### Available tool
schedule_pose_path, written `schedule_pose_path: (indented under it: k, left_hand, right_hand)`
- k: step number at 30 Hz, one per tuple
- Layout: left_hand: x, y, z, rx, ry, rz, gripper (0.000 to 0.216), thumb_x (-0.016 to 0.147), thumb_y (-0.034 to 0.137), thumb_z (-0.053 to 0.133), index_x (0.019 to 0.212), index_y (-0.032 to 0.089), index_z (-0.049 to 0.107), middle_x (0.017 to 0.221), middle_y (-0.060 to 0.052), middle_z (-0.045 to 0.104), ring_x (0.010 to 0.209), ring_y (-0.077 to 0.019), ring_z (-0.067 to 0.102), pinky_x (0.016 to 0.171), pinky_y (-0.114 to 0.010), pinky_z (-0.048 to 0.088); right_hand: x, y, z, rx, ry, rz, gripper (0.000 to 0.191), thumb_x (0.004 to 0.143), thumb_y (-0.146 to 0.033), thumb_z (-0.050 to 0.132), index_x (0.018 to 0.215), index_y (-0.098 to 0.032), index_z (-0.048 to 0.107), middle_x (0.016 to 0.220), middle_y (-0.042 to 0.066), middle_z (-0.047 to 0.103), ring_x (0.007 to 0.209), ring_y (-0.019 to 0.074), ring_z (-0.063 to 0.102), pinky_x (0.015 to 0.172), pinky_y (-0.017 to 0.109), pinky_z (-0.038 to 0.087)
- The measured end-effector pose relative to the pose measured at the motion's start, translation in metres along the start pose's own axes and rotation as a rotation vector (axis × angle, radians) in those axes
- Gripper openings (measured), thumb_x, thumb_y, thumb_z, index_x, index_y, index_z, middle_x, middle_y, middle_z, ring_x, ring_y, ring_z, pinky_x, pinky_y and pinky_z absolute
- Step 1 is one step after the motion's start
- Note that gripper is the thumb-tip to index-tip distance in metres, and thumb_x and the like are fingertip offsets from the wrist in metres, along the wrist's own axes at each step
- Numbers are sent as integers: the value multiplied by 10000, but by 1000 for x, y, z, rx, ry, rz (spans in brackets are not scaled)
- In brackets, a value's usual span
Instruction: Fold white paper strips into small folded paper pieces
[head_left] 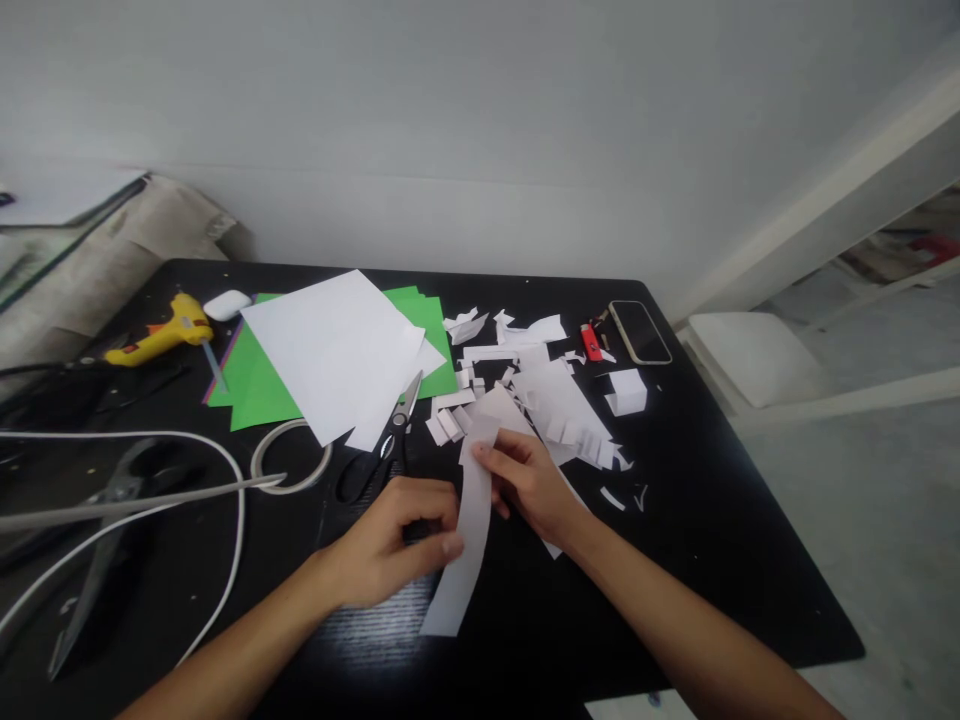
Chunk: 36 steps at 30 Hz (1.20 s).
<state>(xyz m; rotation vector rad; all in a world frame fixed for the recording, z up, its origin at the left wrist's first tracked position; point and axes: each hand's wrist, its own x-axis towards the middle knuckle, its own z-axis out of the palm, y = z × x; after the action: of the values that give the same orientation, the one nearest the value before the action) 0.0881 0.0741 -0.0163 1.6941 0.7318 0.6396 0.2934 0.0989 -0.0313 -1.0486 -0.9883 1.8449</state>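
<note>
Both my hands hold a long white paper strip (pixel 471 540) over the black table (pixel 720 520). My left hand (pixel 397 545) pinches the strip's left edge near its middle. My right hand (pixel 529 480) pinches the strip's upper end with fingers closed on it. The strip's lower end hangs toward me. Black-handled scissors (pixel 386 450) lie shut on the table just behind my left hand, blades pointing away. A heap of white paper scraps (pixel 555 395) lies behind my right hand.
A white sheet (pixel 334 350) lies on green sheets (pixel 255 385) at the back left. Beside them are a yellow glue gun (pixel 161 332), a tape ring (pixel 291 458), pliers (pixel 105 530) and a white cable (pixel 225 500). A phone (pixel 639 332), red lighter (pixel 590 343) and folded paper box (pixel 625 392) sit at the back right.
</note>
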Motion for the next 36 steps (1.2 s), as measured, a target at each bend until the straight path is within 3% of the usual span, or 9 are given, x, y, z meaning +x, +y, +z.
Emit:
schedule_pose_path:
  k: [3, 6, 12, 19, 23, 26, 31, 36]
  left_hand:
    - [1, -7, 0, -117, 157, -46, 483, 1054, 428, 400, 681, 188, 590, 665, -35, 569, 623, -171, 544, 610, -299, 423]
    - [2, -12, 1, -178, 287, -111, 495, 1049, 475, 443, 676, 177, 571, 630, -9, 544, 579, -140, 519, 576, -268, 405]
    - [3, -16, 3, -220, 320, -165, 381, 985, 506, 594, 805, 171, 574, 649, 39, 503, 575, -108, 469, 560, -232, 371]
    - [5, -12, 2, -230, 281, -128, 317, 965, 487, 636, 1048, 182, 656, 879, -17, 601, 780, -155, 559, 691, -267, 434]
    - [6, -10, 1, -208, 294, -89, 262, 974, 441, 640, 1065, 201, 690, 959, -32, 620, 855, -169, 596, 751, -274, 460]
    - [7, -9, 1, -250, 278, -93, 241, 975, 417, 644, 1046, 195, 710, 932, -36, 633, 843, -173, 613, 759, -279, 475]
    - [6, -12, 1, -345, 243, -133, 274, 962, 424, 663, 981, 172, 770, 947, -71, 706, 933, -213, 650, 859, -311, 498]
    - [5, -18, 2, -639, 252, -268, 419, 970, 527, 617, 884, 145, 766, 725, -44, 679, 671, -150, 611, 675, -261, 493]
  right_hand:
    - [-3, 0, 2, -70, -114, 21, 361, 855, -486, 774, 791, -145, 670, 584, -35, 594, 410, 65, 489, 336, 161, 367]
    - [-5, 0, 4, -109, -222, 33, 381, 845, -494, 784, 818, -125, 696, 626, -12, 635, 403, 65, 506, 335, 170, 380]
    - [-7, 3, 9, -83, -289, 61, 386, 829, -501, 801, 805, -134, 683, 545, -40, 597, 386, 69, 492, 324, 169, 376]
    - [-10, 4, 10, -190, -253, 90, 483, 821, -576, 782, 669, -165, 580, 472, -54, 554, 346, 60, 462, 322, 165, 325]
    - [-11, 6, 11, -257, -216, 91, 542, 823, -643, 742, 620, -180, 547, 478, -49, 534, 353, 70, 448, 321, 189, 301]
    - [-11, 7, 11, -349, -179, 5, 573, 850, -637, 716, 569, -173, 530, 488, -45, 500, 413, 64, 426, 394, 208, 288]
    - [-10, 5, 12, -416, -70, -82, 607, 803, -587, 777, 519, -180, 427, 513, -74, 324, 505, 62, 290, 474, 250, 201]
    - [-11, 4, 9, -376, 47, -94, 543, 770, -486, 828, 550, -190, 430, 531, -76, 361, 523, 71, 323, 495, 246, 255]
